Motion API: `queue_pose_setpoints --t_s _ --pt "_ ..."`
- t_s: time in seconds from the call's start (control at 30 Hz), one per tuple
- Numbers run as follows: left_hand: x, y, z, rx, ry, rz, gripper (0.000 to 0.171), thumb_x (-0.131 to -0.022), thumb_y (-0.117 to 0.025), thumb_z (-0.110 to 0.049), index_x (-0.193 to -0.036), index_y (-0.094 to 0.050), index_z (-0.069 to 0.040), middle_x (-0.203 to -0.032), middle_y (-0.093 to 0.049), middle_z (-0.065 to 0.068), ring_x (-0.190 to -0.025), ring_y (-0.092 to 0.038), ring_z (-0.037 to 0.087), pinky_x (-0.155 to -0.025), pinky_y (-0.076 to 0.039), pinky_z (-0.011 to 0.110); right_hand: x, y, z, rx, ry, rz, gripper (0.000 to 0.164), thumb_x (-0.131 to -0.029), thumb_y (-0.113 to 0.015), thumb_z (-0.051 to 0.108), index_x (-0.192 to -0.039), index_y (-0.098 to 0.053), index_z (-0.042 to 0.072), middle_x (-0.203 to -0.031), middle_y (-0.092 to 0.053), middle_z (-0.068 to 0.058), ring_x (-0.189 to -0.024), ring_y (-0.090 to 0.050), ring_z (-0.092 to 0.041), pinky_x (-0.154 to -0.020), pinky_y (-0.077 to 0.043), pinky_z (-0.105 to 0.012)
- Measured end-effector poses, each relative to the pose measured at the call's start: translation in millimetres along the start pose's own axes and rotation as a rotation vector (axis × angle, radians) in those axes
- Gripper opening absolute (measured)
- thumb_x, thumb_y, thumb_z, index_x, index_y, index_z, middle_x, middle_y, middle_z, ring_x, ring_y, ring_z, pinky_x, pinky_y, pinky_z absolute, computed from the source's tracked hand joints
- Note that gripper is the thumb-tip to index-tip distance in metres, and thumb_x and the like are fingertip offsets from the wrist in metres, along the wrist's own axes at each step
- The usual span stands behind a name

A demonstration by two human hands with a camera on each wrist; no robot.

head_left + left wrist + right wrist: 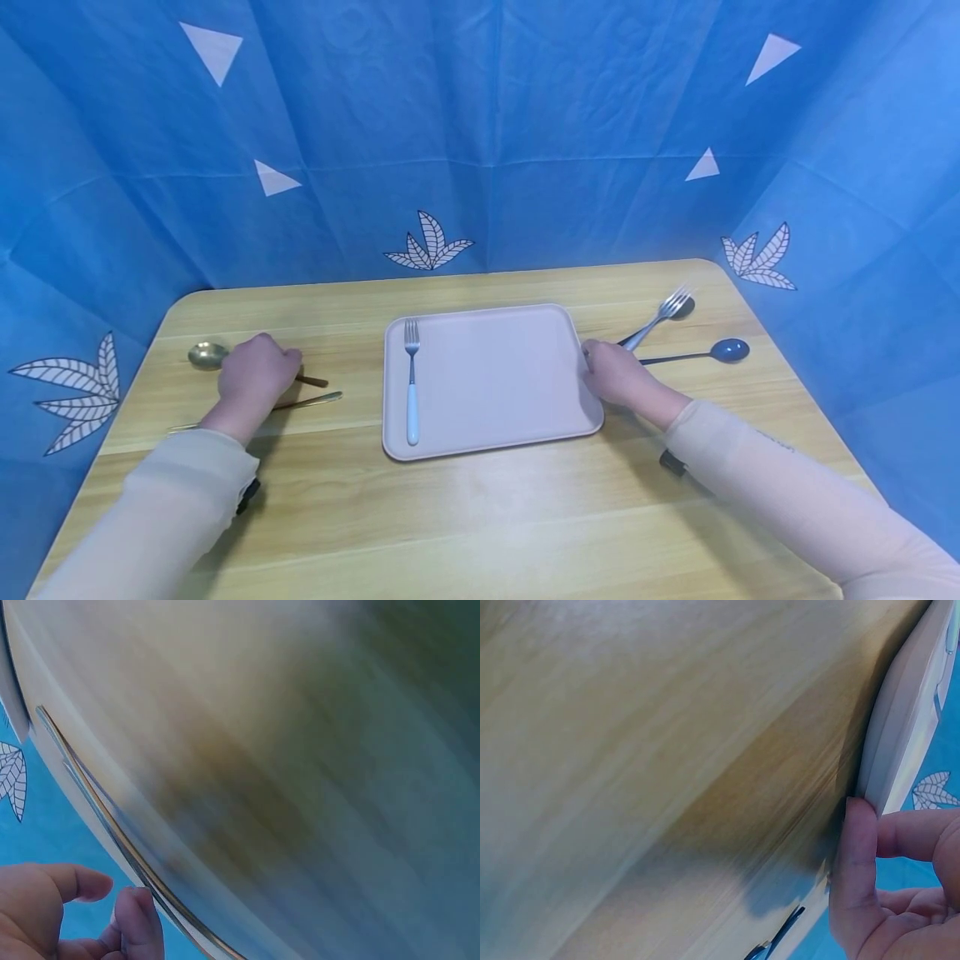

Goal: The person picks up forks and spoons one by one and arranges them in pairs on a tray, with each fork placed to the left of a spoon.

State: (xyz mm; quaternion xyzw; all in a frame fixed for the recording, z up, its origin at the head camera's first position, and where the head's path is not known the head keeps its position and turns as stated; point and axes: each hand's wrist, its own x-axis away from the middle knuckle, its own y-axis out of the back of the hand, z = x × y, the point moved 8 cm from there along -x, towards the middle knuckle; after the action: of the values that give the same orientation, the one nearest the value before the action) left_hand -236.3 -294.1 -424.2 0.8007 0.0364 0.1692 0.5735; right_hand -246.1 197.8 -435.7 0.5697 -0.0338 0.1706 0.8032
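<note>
A pale pinkish tray (495, 375) lies mid-table, and a fork (412, 408) with a light-blue handle rests along its left side. My right hand (622, 375) pinches the tray's right edge; in the right wrist view thumb and finger meet at the rim (881, 761). My left hand (258, 375) is over a gold-bowled spoon (207, 356) with a brown handle, covering its middle. Just nearer lies a thin gold utensil (318, 399), its kind hidden by the hand. In the left wrist view, thumb and fingertip stand apart beside two slim handles (120, 832).
Right of the tray, a fork (667, 308) with a pale handle lies across a dark spoon (684, 309). Another dark spoon (729, 350) lies nearer. A blue patterned curtain (487, 125) surrounds the back and sides of the wooden table (480, 525).
</note>
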Motion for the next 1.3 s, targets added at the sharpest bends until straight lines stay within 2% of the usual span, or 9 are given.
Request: queue_pose_setpoints --t_s 0.23,0.47,0.6,0.93,1.1,1.2,1.3 --pt "0.8 1.4 5.7 -0.015 0.039 0.034 0.04 -0.1 -0.043 -0.036 -0.079 -0.05 -0.003 -0.07 -0.054 0.016 -0.059 -0.052 0.03 -0.047 -0.043 0.04 -0.5 -0.5 -1.0 -0.004 -0.003 0.001 0.003 -0.091 -0.057 0.004 -0.092 -0.057 0.001 -0.065 -0.048 -0.005 -0.063 -0.053 -0.022 -0.057 -0.045 -0.034" --pt "1.5 1.1 9.9 -0.026 0.047 0.058 0.043 -0.1 -0.042 -0.036 -0.069 -0.047 -0.007 -0.067 -0.053 0.015 -0.061 -0.053 0.03 -0.048 -0.044 0.04 -0.9 -1.4 -1.1 0.004 -0.009 -0.003 0.004 -0.091 -0.056 0.004 -0.092 -0.058 0.001 -0.067 -0.051 -0.006 -0.068 -0.055 -0.024 -0.062 -0.047 -0.037" --pt "0.9 -0.6 12.6 -0.032 0.06 0.075 0.044 -0.1 -0.041 -0.036 -0.066 -0.045 -0.009 -0.064 -0.049 0.012 -0.06 -0.051 0.029 -0.049 -0.043 0.039 -1.0 -1.3 -0.6 -0.001 0.001 -0.008 0.004 -0.091 -0.057 0.004 -0.091 -0.058 0.0 -0.066 -0.05 -0.005 -0.065 -0.054 -0.023 -0.06 -0.046 -0.035" --pt "-1.3 -0.3 20.8 -0.045 0.084 0.095 0.045 -0.101 -0.04 -0.038 -0.069 -0.05 -0.007 -0.074 -0.056 0.019 -0.066 -0.053 0.033 -0.052 -0.044 0.042 -1.2 -1.1 -1.8 -0.011 0.006 -0.009 0.004 -0.091 -0.057 0.003 -0.093 -0.059 0.0 -0.065 -0.049 -0.005 -0.063 -0.053 -0.022 -0.057 -0.045 -0.034" --pt "-0.7 1.6 23.8 -0.055 0.099 0.093 0.047 -0.101 -0.041 -0.039 -0.068 -0.05 -0.007 -0.072 -0.054 0.017 -0.064 -0.053 0.03 -0.052 -0.044 0.041 -0.8 -1.3 -2.1 -0.015 0.001 -0.006 0.007 -0.091 -0.056 0.003 -0.095 -0.059 -0.001 -0.065 -0.049 -0.005 -0.063 -0.053 -0.022 -0.057 -0.046 -0.034" --pt "-0.7 3.7 25.8 -0.058 0.104 0.089 0.046 -0.101 -0.04 -0.037 -0.071 -0.053 -0.004 -0.073 -0.055 0.018 -0.064 -0.053 0.031 -0.052 -0.044 0.041 -0.1 -1.2 -2.5 -0.016 -0.004 -0.005 0.004 -0.091 -0.055 0.003 -0.092 -0.058 0.001 -0.063 -0.046 -0.004 -0.061 -0.052 -0.021 -0.057 -0.045 -0.033" --pt "-1.2 5.0 29.2 -0.058 0.118 0.088 0.047 -0.1 -0.04 -0.037 -0.083 -0.058 0.003 -0.08 -0.057 0.024 -0.067 -0.055 0.033 -0.052 -0.045 0.042 0.1 -1.6 -3.0 -0.02 -0.006 -0.005 0.003 -0.091 -0.055 0.003 -0.091 -0.058 0.001 -0.063 -0.046 -0.004 -0.061 -0.052 -0.021 -0.057 -0.045 -0.033"
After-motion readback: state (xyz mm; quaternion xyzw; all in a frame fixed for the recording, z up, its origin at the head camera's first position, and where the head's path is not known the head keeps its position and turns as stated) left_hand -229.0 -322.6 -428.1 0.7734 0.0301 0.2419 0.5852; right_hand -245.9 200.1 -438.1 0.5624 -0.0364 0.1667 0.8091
